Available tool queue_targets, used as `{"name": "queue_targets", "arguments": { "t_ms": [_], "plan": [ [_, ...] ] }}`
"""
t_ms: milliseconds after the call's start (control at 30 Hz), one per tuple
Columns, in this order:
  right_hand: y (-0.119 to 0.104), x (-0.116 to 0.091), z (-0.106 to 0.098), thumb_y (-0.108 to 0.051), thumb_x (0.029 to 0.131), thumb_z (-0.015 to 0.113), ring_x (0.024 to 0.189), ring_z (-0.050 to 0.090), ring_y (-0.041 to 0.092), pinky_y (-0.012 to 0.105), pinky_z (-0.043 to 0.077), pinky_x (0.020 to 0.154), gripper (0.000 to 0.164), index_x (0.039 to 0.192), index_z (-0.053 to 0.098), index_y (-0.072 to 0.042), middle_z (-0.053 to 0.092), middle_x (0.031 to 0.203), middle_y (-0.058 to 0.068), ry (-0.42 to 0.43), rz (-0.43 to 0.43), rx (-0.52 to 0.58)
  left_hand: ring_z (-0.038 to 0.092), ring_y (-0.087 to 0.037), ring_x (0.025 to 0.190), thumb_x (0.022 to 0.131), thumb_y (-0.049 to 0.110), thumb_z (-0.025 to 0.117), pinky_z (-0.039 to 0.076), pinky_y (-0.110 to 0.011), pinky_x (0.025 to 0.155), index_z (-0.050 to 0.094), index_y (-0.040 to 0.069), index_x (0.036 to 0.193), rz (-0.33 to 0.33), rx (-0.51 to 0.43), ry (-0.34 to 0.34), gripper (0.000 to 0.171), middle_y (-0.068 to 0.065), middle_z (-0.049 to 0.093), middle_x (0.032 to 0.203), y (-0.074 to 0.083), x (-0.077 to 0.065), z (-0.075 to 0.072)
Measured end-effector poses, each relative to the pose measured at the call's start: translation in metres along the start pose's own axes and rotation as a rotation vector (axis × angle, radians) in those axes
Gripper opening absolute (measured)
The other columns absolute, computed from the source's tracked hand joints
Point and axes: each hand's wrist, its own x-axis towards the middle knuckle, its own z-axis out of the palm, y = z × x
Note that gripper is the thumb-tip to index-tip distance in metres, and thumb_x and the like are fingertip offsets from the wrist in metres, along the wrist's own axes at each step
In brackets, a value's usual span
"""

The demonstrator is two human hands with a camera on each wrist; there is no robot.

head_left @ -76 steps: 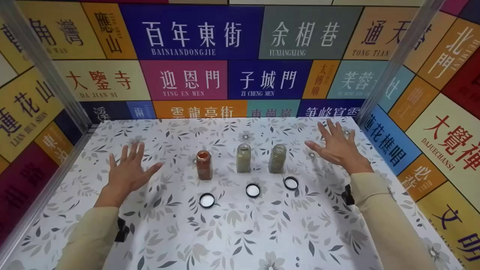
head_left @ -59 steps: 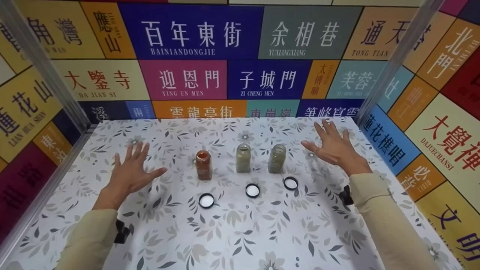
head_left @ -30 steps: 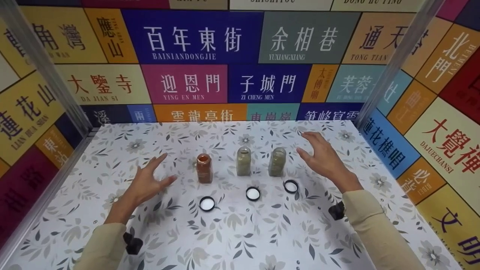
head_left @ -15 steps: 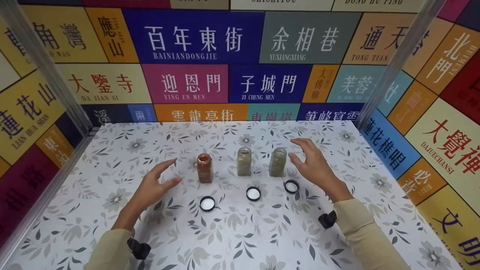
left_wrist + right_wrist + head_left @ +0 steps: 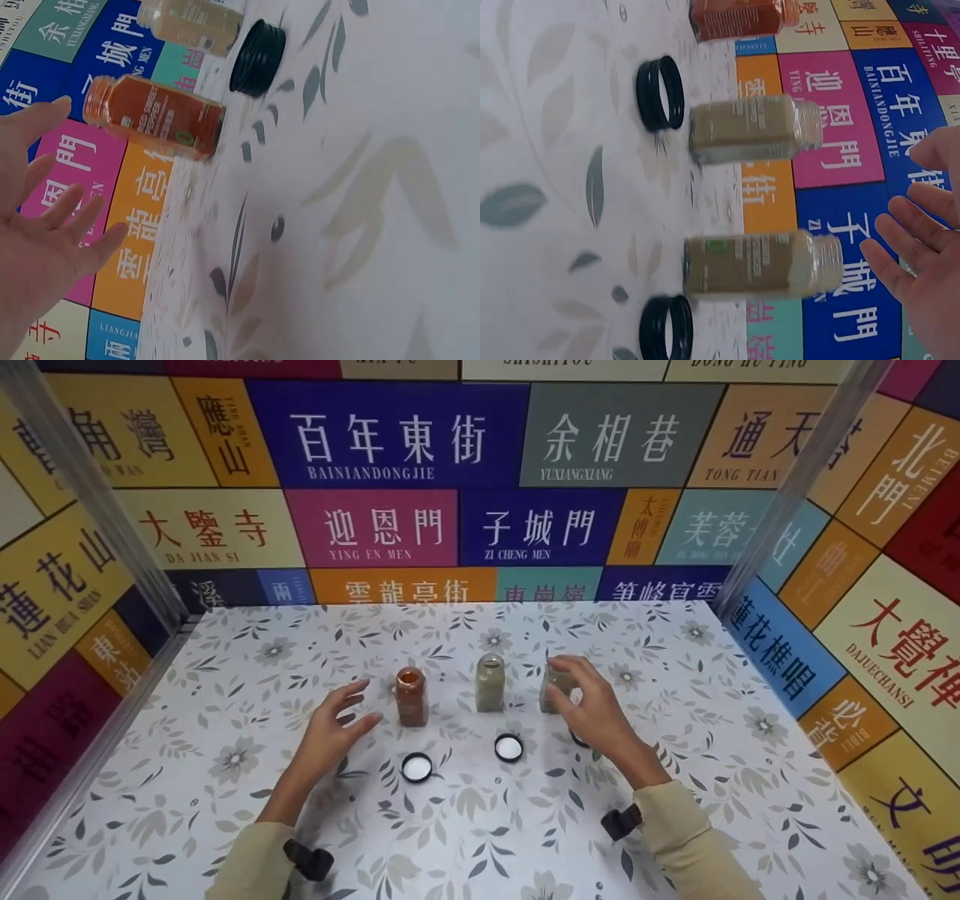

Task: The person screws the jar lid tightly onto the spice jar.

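Three black caps (image 5: 416,767) are already off, while the loosely open, empty left hand (image 5: 337,731) and right hand (image 5: 592,706) apparently have yet to grip the orange jar (image 5: 412,705) at eleven o'clock, green jar (image 5: 490,690) at twelve or other green jar (image 5: 739,266) at one.

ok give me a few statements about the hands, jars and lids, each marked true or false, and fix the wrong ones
1. The red jar is the one nearest the left hand. True.
2. The left hand grips the red jar. False: a gap shows between them.
3. Three black lids lie on the table. True.
4. The red jar stands between the other two jars. False: it stands leftmost, and the middle jar is greenish.
5. The right hand is nearest the rightmost jar. True.
6. Every jar is capped. False: all three are uncapped.
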Motion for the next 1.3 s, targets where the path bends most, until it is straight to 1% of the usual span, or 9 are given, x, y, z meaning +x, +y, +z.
{"name": "queue_targets", "arguments": {
  "t_ms": [33, 133, 267, 467, 567, 767, 900, 1167, 1300],
  "plan": [
    [-0.001, -0.001, 0.003, -0.010, 0.097, 0.065, 0.110, 0.062, 0.028, 0.044, 0.054, 0.089, 0.039, 0.135, 0.060, -0.006, 0.059, 0.135, 0.010, 0.003, -0.003, 0.006, 0.046, -0.039, 0.141, 0.092, 0.016, 0.073, 0.040, -0.059, 0.116, 0.047, 0.005, 0.147, 0.005, -0.013, 0.008, 0.062, -0.018, 0.044, 0.154, 0.000, 0.000, 0.002],
    [-0.006, -0.006, 0.011, -0.009, 0.096, 0.066, 0.113, 0.062, 0.026, 0.043, 0.053, 0.095, 0.039, 0.134, 0.060, -0.006, 0.060, 0.134, 0.008, 0.005, -0.003, 0.027, 0.046, -0.039, 0.141, 0.091, 0.014, 0.073, 0.040, -0.058, 0.116, 0.047, 0.005, 0.146, 0.009, -0.055, 0.020, 0.061, -0.017, 0.046, 0.154, 0.000, 0.002, 0.009],
    [-0.012, -0.013, 0.024, -0.010, 0.095, 0.067, 0.126, 0.058, 0.027, 0.047, 0.053, 0.102, 0.039, 0.134, 0.060, -0.006, 0.061, 0.133, 0.008, -0.025, -0.014, 0.068, 0.046, -0.038, 0.141, 0.091, 0.013, 0.073, 0.040, -0.056, 0.116, 0.048, 0.005, 0.146, 0.001, -0.102, 0.027, 0.061, -0.017, 0.047, 0.153, -0.004, 0.001, 0.015],
    [-0.020, -0.017, 0.043, -0.013, 0.096, 0.067, 0.122, 0.059, 0.027, 0.045, 0.055, 0.097, 0.041, 0.136, 0.059, -0.011, 0.061, 0.134, 0.007, -0.090, -0.024, 0.104, 0.045, -0.037, 0.142, 0.092, 0.009, 0.072, 0.040, -0.056, 0.117, 0.047, 0.006, 0.147, -0.031, -0.152, 0.037, 0.060, -0.018, 0.047, 0.153, -0.010, 0.000, 0.022],
    [-0.026, -0.018, 0.052, -0.015, 0.095, 0.068, 0.121, 0.059, 0.028, 0.043, 0.056, 0.096, 0.043, 0.137, 0.058, -0.010, 0.061, 0.133, 0.009, -0.120, -0.043, 0.110, 0.044, -0.037, 0.143, 0.092, 0.008, 0.071, 0.040, -0.055, 0.117, 0.046, 0.005, 0.146, -0.044, -0.174, 0.036, 0.060, -0.017, 0.046, 0.154, -0.012, 0.002, 0.027],
    [-0.035, -0.018, 0.068, -0.016, 0.094, 0.070, 0.121, 0.059, 0.029, 0.042, 0.058, 0.092, 0.047, 0.137, 0.056, -0.002, 0.060, 0.130, 0.016, -0.173, -0.089, 0.125, 0.041, -0.036, 0.146, 0.091, 0.007, 0.072, 0.041, -0.053, 0.117, 0.044, 0.003, 0.148, -0.005, -0.241, 0.033, 0.064, -0.016, 0.042, 0.157, -0.016, 0.005, 0.036],
    [-0.039, -0.018, 0.077, -0.019, 0.094, 0.070, 0.122, 0.059, 0.025, 0.038, 0.058, 0.092, 0.049, 0.138, 0.055, -0.005, 0.060, 0.130, 0.011, -0.216, -0.073, 0.125, 0.038, -0.034, 0.148, 0.091, 0.008, 0.073, 0.040, -0.052, 0.118, 0.041, 0.005, 0.151, -0.006, -0.252, 0.028, 0.068, -0.014, 0.040, 0.159, -0.018, 0.007, 0.040],
    [-0.048, -0.023, 0.096, -0.029, 0.095, 0.069, 0.124, 0.058, 0.025, 0.046, 0.055, 0.097, 0.052, 0.142, 0.052, -0.012, 0.057, 0.136, 0.008, -0.311, -0.063, 0.134, 0.039, -0.036, 0.146, 0.089, 0.010, 0.074, 0.041, -0.051, 0.117, 0.048, 0.011, 0.148, -0.034, -0.226, 0.032, 0.064, -0.011, 0.043, 0.157, -0.020, 0.014, 0.046],
    [-0.050, -0.026, 0.107, -0.032, 0.095, 0.069, 0.123, 0.058, 0.030, 0.049, 0.053, 0.099, 0.055, 0.143, 0.051, -0.011, 0.055, 0.139, 0.009, -0.366, -0.061, 0.150, 0.040, -0.038, 0.145, 0.089, 0.010, 0.075, 0.039, -0.053, 0.118, 0.044, 0.009, 0.150, -0.023, -0.242, 0.028, 0.069, -0.013, 0.041, 0.158, -0.021, 0.020, 0.050]
  ]
}}
